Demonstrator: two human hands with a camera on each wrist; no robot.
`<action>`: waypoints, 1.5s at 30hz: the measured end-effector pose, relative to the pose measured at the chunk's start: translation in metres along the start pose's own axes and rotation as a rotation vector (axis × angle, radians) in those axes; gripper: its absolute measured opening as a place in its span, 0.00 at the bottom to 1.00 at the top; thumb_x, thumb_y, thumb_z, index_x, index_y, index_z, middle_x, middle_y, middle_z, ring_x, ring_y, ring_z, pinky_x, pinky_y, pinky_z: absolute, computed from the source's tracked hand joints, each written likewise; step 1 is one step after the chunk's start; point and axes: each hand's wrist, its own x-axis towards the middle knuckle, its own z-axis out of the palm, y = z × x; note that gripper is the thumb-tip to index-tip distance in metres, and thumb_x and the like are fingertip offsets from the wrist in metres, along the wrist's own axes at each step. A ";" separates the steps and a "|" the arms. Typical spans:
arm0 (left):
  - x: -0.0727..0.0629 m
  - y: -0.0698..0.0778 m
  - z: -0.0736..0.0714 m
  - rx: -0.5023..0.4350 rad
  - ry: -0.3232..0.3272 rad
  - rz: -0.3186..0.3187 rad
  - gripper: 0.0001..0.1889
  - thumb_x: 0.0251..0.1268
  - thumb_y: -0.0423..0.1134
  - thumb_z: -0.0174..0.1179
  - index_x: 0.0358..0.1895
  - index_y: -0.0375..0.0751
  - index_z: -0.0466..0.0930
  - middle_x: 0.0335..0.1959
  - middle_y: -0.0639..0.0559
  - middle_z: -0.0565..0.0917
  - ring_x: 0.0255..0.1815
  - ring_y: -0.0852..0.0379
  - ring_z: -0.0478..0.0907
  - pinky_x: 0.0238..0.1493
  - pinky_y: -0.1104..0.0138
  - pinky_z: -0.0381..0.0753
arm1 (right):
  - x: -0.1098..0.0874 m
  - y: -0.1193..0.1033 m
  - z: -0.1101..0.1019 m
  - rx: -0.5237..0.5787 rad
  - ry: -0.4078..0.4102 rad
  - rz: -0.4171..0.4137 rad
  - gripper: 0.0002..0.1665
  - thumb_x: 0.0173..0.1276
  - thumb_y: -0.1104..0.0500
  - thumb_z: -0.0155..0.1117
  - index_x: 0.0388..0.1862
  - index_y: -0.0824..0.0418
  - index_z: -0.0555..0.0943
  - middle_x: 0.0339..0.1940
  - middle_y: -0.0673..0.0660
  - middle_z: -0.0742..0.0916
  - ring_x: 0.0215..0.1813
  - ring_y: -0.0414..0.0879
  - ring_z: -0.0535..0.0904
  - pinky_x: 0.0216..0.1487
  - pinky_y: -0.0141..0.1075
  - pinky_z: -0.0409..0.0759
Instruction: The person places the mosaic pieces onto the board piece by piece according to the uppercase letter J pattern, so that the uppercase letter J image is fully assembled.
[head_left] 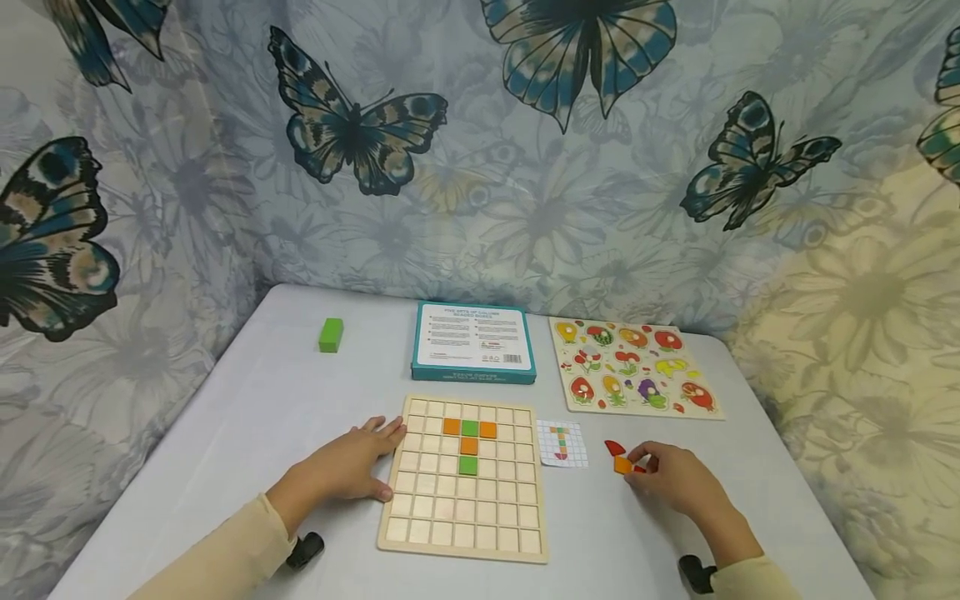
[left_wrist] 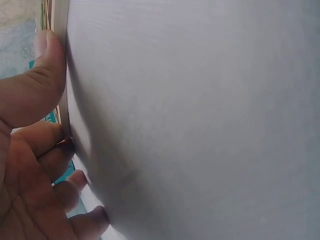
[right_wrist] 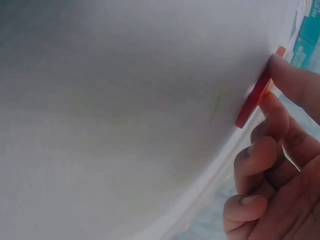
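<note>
A wooden grid board lies flat, holding green tiles and orange tiles in a T-like pattern. At its left edge rests my left hand, fingers spread and thumb against the side; the left wrist view shows the thumb along the rim. On the table right of the board, my right hand pinches a loose orange tile between thumb and index finger. A red piece lies right beside those fingertips, partly hidden from the head view. Another red, curved piece lies just behind the orange tile.
A small pattern card lies against the board's right side. Behind stand a teal-edged box and a fruit puzzle board. A green block is at the back left. Patterned fabric hangs behind the table.
</note>
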 end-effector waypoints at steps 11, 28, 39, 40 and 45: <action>0.000 0.001 -0.001 0.007 0.007 -0.005 0.52 0.44 0.50 0.76 0.74 0.36 0.61 0.76 0.46 0.58 0.77 0.39 0.48 0.70 0.43 0.54 | -0.005 -0.041 0.004 0.038 0.054 -0.081 0.17 0.55 0.47 0.76 0.39 0.55 0.86 0.24 0.51 0.75 0.27 0.45 0.69 0.25 0.36 0.65; 0.001 0.004 -0.002 0.016 0.003 -0.017 0.51 0.44 0.50 0.76 0.74 0.37 0.62 0.76 0.46 0.59 0.76 0.40 0.49 0.70 0.43 0.55 | -0.016 -0.175 0.076 -0.051 -0.090 -0.594 0.12 0.55 0.48 0.76 0.32 0.50 0.82 0.17 0.41 0.75 0.23 0.36 0.69 0.25 0.31 0.70; 0.001 0.004 -0.002 0.031 0.012 -0.016 0.52 0.42 0.50 0.76 0.73 0.36 0.62 0.76 0.45 0.60 0.76 0.39 0.50 0.70 0.43 0.55 | -0.017 -0.185 0.080 -0.057 -0.070 -0.599 0.11 0.59 0.49 0.74 0.33 0.50 0.80 0.16 0.42 0.74 0.20 0.36 0.68 0.22 0.31 0.68; 0.001 0.004 -0.002 0.033 0.014 -0.016 0.52 0.42 0.50 0.77 0.73 0.36 0.62 0.75 0.45 0.60 0.76 0.39 0.50 0.70 0.43 0.55 | -0.017 -0.186 0.081 -0.062 -0.069 -0.599 0.10 0.60 0.50 0.73 0.33 0.51 0.80 0.16 0.42 0.74 0.20 0.37 0.68 0.22 0.31 0.68; 0.002 0.003 0.000 0.039 0.023 -0.009 0.52 0.42 0.50 0.77 0.73 0.36 0.63 0.75 0.45 0.60 0.76 0.38 0.51 0.70 0.42 0.56 | -0.019 -0.190 0.084 -0.109 -0.067 -0.595 0.08 0.62 0.51 0.71 0.34 0.52 0.81 0.16 0.41 0.74 0.20 0.36 0.67 0.21 0.31 0.68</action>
